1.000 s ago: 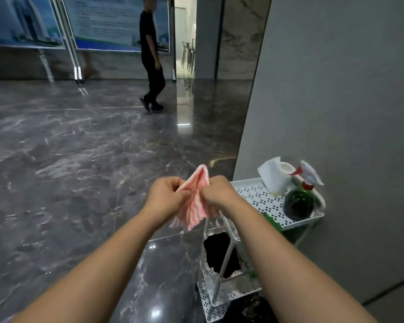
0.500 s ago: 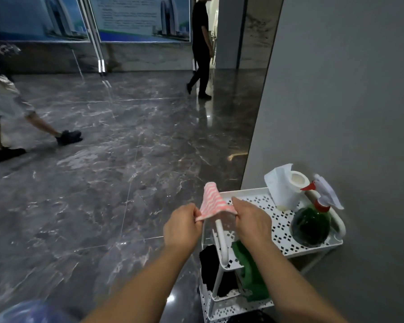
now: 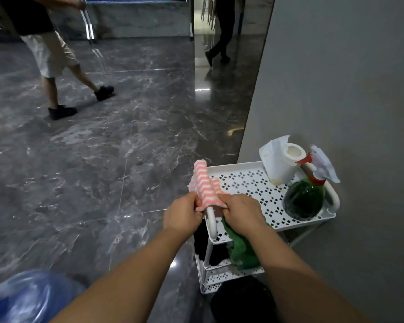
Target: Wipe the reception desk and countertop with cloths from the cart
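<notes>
Grey wall (image 3: 336, 89) crowds frame right, open marble floor (image 3: 126, 148) lies left, and my left hand (image 3: 181, 216) and right hand (image 3: 241, 212) fingers pinch the pink zigzag-striped cloth (image 3: 204, 185) between them above the edge of the white perforated cart (image 3: 250, 183).

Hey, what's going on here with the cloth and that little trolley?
A person grips a pink striped cloth with the left hand and the right hand, just above the handle end of a white cart beside a grey wall. The cart's top tray carries a paper roll and a green spray bottle; a green cloth lies on a lower shelf. No desk is in view.
</notes>
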A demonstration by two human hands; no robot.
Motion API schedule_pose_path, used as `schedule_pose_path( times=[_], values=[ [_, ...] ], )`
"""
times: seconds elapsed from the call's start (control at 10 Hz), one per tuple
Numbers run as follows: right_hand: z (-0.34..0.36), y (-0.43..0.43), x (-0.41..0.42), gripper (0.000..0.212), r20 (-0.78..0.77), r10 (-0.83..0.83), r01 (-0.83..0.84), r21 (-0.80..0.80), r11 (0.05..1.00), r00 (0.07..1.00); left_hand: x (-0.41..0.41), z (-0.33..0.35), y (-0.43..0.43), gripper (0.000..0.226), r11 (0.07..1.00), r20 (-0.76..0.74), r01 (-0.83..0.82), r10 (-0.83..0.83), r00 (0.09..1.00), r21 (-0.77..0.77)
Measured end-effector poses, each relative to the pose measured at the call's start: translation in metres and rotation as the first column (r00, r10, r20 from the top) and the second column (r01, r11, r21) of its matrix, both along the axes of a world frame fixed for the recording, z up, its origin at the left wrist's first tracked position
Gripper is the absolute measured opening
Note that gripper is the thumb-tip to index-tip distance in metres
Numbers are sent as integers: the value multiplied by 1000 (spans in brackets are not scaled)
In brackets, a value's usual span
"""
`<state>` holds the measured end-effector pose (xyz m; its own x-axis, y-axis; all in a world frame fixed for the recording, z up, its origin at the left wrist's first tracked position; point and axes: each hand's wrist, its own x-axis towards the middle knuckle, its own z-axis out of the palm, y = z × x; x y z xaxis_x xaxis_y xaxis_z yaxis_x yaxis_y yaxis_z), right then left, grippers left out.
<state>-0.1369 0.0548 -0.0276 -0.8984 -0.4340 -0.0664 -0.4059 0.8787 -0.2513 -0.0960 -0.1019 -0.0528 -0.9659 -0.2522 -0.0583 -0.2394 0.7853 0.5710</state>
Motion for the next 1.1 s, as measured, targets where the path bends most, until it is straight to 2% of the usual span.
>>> schedule_pose_path(
  times=[0.1, 0.2, 0.3, 0.4, 0.5, 0.6, 0.7, 0.8, 0.9, 1.0, 1.1],
  values=[
    [2, -5, 0, 28, 107, 45, -46, 8, 999, 993, -3, 7, -6, 21, 998, 100, 60, -63, 993, 33],
    [8, -4, -3, 28, 297, 54, -31, -81, 996, 953, -8, 14, -16, 15, 986, 187, 109, -131, 974, 126],
    [24, -3, -21, 33, 520, -5, 277, -446, 851, 854, -16, 30, -32, 24, 878, 175, -81, -3, 985, 472],
    [27, -15, -31, 39, 599, -41, 470, -583, 663, 800, -23, 42, -28, 22, 747, 153, -233, 175, 973, 623],
    [15, -52, -30, 56, 785, 186, 710, -615, 343, 591, -34, 50, -2, 40, 436, 285, -345, 199, 938, 831],
    [1, -68, -26, 63, 823, 217, 792, -566, 228, 526, -40, 43, 13, 63, 215, 388, -421, 179, 904, 881],
    [-9, -68, -27, 60, 827, 189, 802, -560, 207, 529, -46, 35, 23, 61, 182, 386, -425, 212, 898, 887],
    [-5, -64, -29, 60, 815, 173, 779, -580, 238, 554, -46, 37, 25, 64, 223, 368, -409, 204, 907, 885],
    [7, -63, -33, 67, 790, 105, 688, -584, 430, 604, -45, 46, 14, 67, 356, 327, -364, 163, 931, 861],
    [21, -66, -37, 74, 720, 61, 541, -571, 618, 691, -42, 55, -6, 74, 543, 288, -313, 133, 948, 779],
    [47, -75, -37, 81, 558, -49, 306, -377, 874, 828, -33, 66, -33, 82, 676, 269, -283, 128, 955, 681]
  ],
)
